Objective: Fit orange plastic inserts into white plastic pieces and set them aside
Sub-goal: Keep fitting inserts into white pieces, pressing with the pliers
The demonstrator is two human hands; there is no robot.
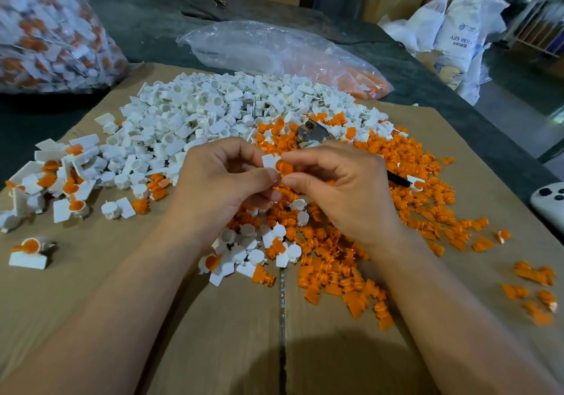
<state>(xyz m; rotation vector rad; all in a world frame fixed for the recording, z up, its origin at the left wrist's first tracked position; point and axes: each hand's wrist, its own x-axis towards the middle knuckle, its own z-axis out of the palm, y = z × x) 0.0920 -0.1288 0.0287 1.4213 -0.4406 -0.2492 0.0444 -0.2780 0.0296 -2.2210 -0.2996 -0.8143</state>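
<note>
Both hands meet above the middle of a flat brown cardboard sheet (122,287). The left hand (225,177) has its fingers curled and pinches a small white plastic piece with a flat square tab (270,161) between thumb and forefinger. The right hand (345,187), also curled, pinches a small orange plastic insert (285,168) that touches the white piece just right of the tab; how far it is seated cannot be told. Beyond the hands, toward the far left, lies a broad heap of loose white plastic pieces (213,110). A spread of loose orange plastic inserts (381,181) covers the right and near side. A cluster of white pieces already carrying orange inserts (58,177) sits at the left edge, and one more fitted piece (29,252) lies apart, nearer. A small metal tool (311,133) rests where the two heaps meet, just beyond the hands. A crumpled clear plastic bag with some orange parts inside (259,43) lies at the far side. A large clear bag full of white and orange parts (45,28) stands at the far left. A white controller with dark buttons (549,202) shows at the right edge.
</note>
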